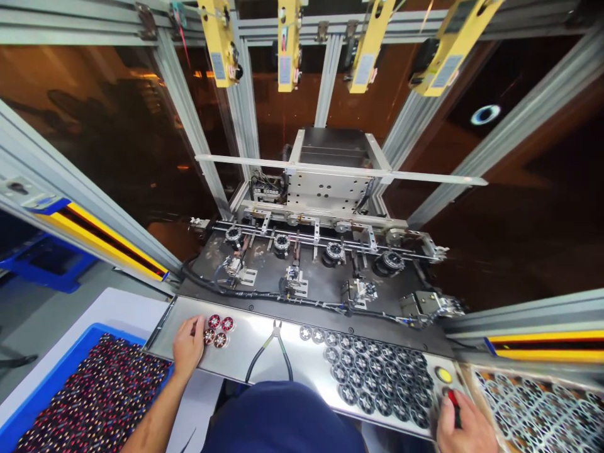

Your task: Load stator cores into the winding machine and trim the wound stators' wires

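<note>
My left hand [189, 346] is at the left end of the metal shelf [163, 330], its fingers closed on a small dark red part that they mostly cover. Right beside its fingertips lie several round red-wound motor stators [220, 331] with pale centres. At the shelf's right end, my right hand [465, 423] has its fingers curled around a red and black piece [453, 402]; whether that piece is fixed to the shelf is hidden. A yellow round button [443, 375] sits just beyond this hand. Rows of dark round stators [375, 367] lie to its left.
Cutting pliers [277, 336] lie spread mid-shelf. Behind stands a machine with round black fixtures [335, 253]. A blue tray [56, 352] full of red-and-dark parts is at left, a box of metal rings [542, 409] at right. Yellow light bars [108, 242] flank the opening.
</note>
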The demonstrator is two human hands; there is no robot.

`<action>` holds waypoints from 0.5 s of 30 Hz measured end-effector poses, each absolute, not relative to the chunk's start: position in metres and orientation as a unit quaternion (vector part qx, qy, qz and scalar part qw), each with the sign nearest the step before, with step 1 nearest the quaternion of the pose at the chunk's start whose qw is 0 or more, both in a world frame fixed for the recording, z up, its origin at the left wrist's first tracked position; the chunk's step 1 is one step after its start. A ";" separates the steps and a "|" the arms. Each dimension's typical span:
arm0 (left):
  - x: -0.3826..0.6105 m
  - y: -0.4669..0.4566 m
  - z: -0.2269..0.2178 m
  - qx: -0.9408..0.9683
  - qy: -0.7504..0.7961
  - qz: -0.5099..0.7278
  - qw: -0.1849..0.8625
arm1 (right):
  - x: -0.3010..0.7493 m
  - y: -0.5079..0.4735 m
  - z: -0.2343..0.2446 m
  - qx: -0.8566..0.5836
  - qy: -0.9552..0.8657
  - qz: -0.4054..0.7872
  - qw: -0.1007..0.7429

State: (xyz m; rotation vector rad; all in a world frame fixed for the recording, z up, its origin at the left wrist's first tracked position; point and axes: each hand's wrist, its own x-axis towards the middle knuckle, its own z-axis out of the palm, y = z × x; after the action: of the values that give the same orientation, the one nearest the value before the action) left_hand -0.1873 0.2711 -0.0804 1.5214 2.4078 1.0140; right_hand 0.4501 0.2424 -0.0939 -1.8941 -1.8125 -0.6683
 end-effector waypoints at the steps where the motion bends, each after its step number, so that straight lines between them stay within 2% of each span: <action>1: -0.187 0.271 -0.081 0.501 0.795 0.336 0.059 | 0.451 0.243 -0.094 -0.680 -0.656 -0.246 0.217; 15: -0.184 0.271 -0.078 0.490 0.795 0.350 0.068 | 0.448 0.246 -0.085 -0.652 -0.676 -0.270 0.213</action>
State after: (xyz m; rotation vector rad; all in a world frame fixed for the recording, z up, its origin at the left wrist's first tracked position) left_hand -0.1840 0.2712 -0.0777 1.4767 2.3955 1.0536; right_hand 0.4481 0.2465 -0.0854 -1.8085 -1.8765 -0.7490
